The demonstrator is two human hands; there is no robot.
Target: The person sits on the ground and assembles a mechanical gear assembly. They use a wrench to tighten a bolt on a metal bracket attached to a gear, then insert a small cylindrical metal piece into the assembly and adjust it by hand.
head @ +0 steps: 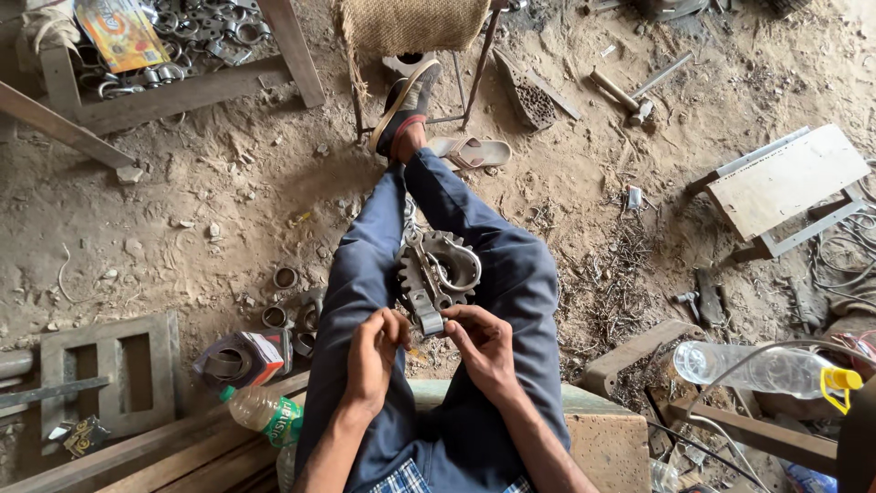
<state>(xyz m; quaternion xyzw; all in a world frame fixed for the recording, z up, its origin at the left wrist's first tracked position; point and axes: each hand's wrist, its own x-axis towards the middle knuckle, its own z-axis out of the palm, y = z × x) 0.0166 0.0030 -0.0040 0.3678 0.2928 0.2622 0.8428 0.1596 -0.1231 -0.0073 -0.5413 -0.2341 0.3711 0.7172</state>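
Observation:
I sit with my legs in blue trousers [511, 274] stretched over a dirt floor. Between my knees lies a toothed metal sprocket [436, 270] with a flat metal bar [422, 290] and a curved hook across it. My left hand [372, 351] has its fingers curled close to the near end of the bar. My right hand [482, 342] pinches at that same end with bent fingers. Whether a small part sits between the fingertips is hidden.
Metal rings [285, 278] lie on the ground to the left. Plastic bottles lie at lower left [265, 413] and right [762, 368]. A hammer [630, 96], a wooden board [785, 178], a sandal [474, 152] and a burlap-covered stool [415, 26] are farther out. I sit on a stone block [607, 443].

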